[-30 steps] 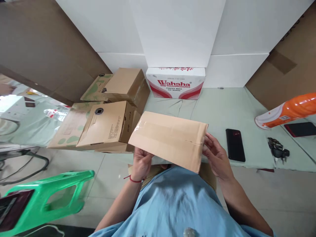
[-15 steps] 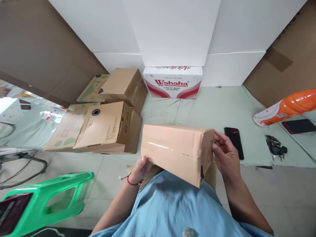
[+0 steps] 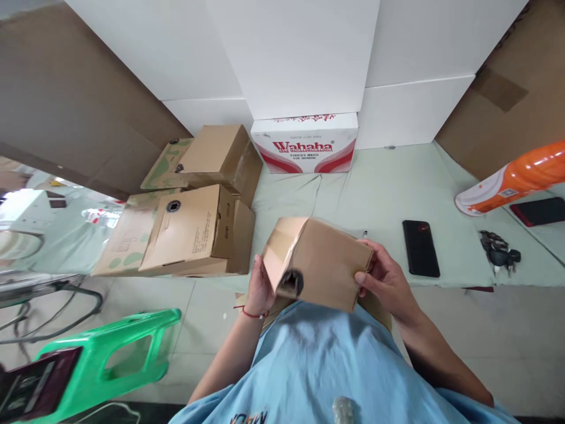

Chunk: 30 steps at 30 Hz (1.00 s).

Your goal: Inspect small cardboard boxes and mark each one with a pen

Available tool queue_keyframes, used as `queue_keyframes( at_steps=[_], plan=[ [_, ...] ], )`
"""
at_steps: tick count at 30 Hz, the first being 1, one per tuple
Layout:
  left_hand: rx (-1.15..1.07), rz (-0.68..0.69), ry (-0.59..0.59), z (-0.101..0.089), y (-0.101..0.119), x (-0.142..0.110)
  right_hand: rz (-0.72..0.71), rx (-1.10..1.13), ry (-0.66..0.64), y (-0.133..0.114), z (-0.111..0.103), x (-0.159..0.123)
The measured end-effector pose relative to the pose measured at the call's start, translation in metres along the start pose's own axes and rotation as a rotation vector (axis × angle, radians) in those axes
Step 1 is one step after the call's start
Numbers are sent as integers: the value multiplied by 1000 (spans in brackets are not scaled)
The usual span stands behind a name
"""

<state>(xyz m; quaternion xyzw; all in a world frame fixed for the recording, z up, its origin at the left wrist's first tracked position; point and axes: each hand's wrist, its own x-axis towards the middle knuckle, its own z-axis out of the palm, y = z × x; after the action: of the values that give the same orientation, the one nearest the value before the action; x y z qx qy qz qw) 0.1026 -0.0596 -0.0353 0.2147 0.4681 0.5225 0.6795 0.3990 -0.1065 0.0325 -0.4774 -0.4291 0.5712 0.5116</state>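
Observation:
A brown cardboard box (image 3: 329,259) is held tilted between both hands, just in front of my blue shirt and at the table's near edge. One corner shows a black-rimmed round hole. My left hand (image 3: 260,288) presses against the left end, its fingers partly hidden behind the box. At the opposite end my right hand (image 3: 384,277) pinches the edge, thumb on the near face and fingers on the far side. To the left lie stacked cardboard boxes (image 3: 183,229), one with a similar black-ringed hole.
Against the white panels stands a Wahaha carton (image 3: 304,144). On the right are a black phone (image 3: 421,248), keys (image 3: 499,252), an orange-and-white bottle (image 3: 516,185) and a second dark phone (image 3: 538,211). A green plastic stool (image 3: 110,347) stands on the floor at left.
The box has been turned in my hands, so another face and the black-rimmed hole now show. My right hand has moved slightly left and its thumb now lies over the box edge.

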Motion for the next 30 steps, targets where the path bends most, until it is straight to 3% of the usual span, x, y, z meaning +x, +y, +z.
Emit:
queue_keyframes(
  at_steps=[5,11,13,18,21,23,25,28,30],
  plan=[
    [151,185,104,9,2,1,152,11,97,-5,-1,12],
    [476,274,227,3,22,-4,329,-26,-1,-3,3,13],
    [525,253,234,4,27,-5,253,-46,-31,-6,4,6],
    [617,216,-57,25,30,-10,-36,-259,-113,-21,6,-8],
    [589,277,-100,41,30,-18,-153,-411,-195,-24,3,-6],
    [507,395,-69,48,31,-27,-202,-485,-153,-19,-5,1],
    [442,577,-26,50,33,-36,-184,-625,34,-9,-18,12],
    [623,936,-94,49,40,-44,42,-1038,287,12,-38,33],
    [874,1158,-264,51,44,-43,260,-1267,254,26,-44,46]
  ],
)
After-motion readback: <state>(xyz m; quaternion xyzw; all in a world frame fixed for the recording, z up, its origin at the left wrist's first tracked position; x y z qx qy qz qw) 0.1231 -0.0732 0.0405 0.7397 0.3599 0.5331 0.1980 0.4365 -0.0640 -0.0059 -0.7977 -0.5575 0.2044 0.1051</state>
